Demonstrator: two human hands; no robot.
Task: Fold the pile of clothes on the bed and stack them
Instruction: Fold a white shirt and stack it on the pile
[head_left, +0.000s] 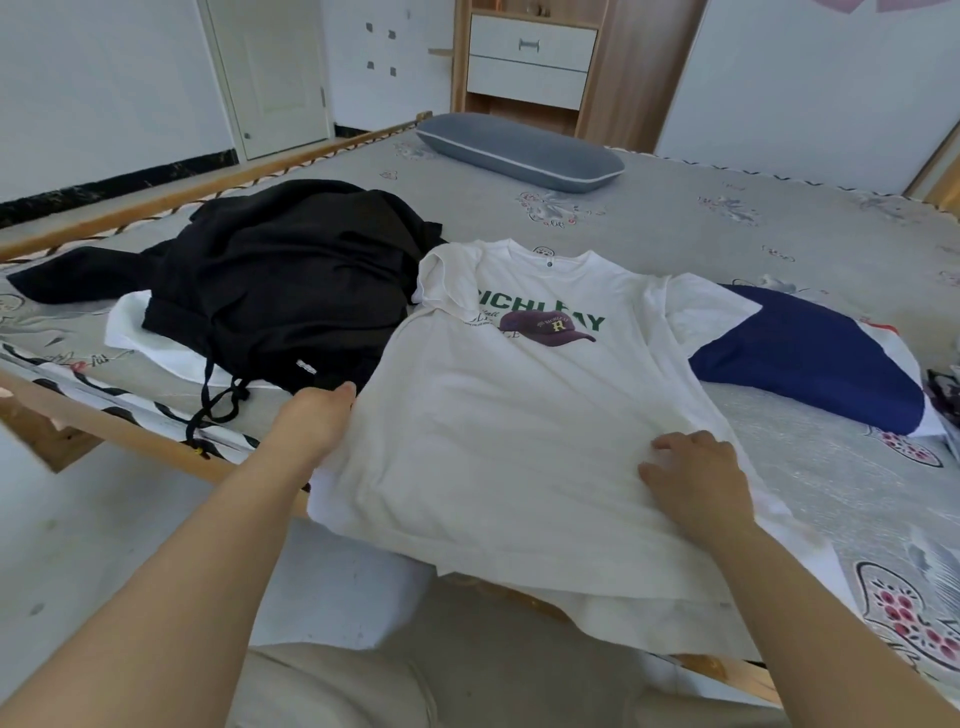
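Observation:
A white T-shirt (498, 415) with green lettering and a maroon cap print lies spread face up on the bed, its hem hanging over the near edge. My left hand (317, 421) grips the shirt's left side edge, with the fingers tucked under the fabric. My right hand (696, 483) rests flat on the shirt's lower right part, fingers straight. A heap of black clothes (280, 280) lies to the left on top of a white garment (140, 332). A navy and white garment (810, 353) lies to the right, partly under the shirt's sleeve.
The bed (701, 218) has a grey flowered cover and a wooden frame rail (130, 431) along the near edge. A grey pillow (519, 153) lies at the far side. A wooden cabinet with white drawers (530, 57) stands behind.

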